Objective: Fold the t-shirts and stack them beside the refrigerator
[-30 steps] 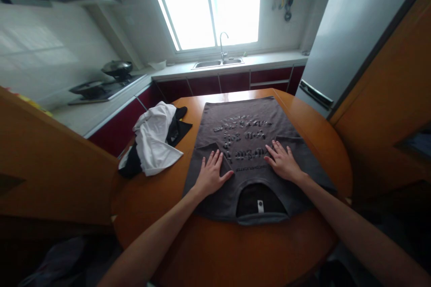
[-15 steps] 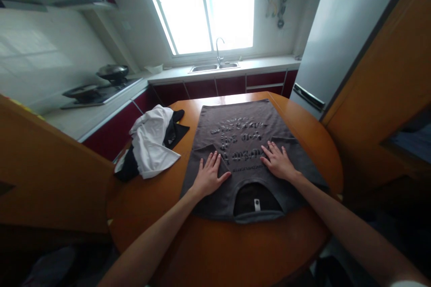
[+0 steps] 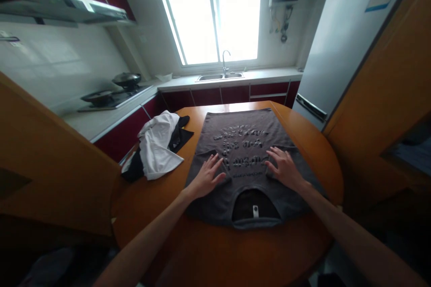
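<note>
A dark grey T-shirt (image 3: 249,184) lies spread on the round wooden table (image 3: 222,251), its neck opening towards me and raised black lettering across its chest. Both sleeves are folded inward over the body. My left hand (image 3: 207,177) is on or just above the left folded sleeve, fingers spread. Over the right folded sleeve is my right hand (image 3: 284,168), its fingers also apart and slightly bent. Neither hand grips the cloth. Whether the palms press on it I cannot tell.
A heap of white and black clothes (image 3: 160,143) lies on the table's left side. Beyond the table are a counter with a sink (image 3: 220,77) and a stove with a lidded pan (image 3: 126,80). A fridge (image 3: 340,45) stands at the right.
The view has tilted up a little. My right hand has shifted slightly outward, its fingers more bent; my left hand stays over its sleeve. The shirt lies as before.
</note>
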`<action>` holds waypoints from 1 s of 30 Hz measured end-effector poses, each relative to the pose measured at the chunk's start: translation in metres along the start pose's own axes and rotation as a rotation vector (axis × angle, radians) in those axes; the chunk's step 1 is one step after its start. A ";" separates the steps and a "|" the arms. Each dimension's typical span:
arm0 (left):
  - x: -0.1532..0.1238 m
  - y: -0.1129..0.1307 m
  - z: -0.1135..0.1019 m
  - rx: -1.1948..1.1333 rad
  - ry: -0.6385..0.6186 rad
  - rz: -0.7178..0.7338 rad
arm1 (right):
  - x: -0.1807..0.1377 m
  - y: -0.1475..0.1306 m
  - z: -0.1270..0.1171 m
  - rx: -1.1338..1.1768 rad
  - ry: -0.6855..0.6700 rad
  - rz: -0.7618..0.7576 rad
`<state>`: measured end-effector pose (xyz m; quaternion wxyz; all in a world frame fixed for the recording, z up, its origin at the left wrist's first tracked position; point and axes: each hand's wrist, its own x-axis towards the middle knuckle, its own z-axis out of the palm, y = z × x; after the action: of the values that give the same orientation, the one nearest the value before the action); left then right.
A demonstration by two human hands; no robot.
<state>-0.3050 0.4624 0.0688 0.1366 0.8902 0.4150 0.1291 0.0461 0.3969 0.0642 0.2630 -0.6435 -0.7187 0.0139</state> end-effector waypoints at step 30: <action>-0.190 -0.029 -0.043 0.066 0.171 -0.141 | -0.173 0.119 -0.026 -0.058 0.074 -0.066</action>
<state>-0.4583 0.3388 0.0761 0.0801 0.8485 0.4909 0.1809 0.1709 0.2477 -0.0186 0.2711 -0.6267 -0.7295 -0.0395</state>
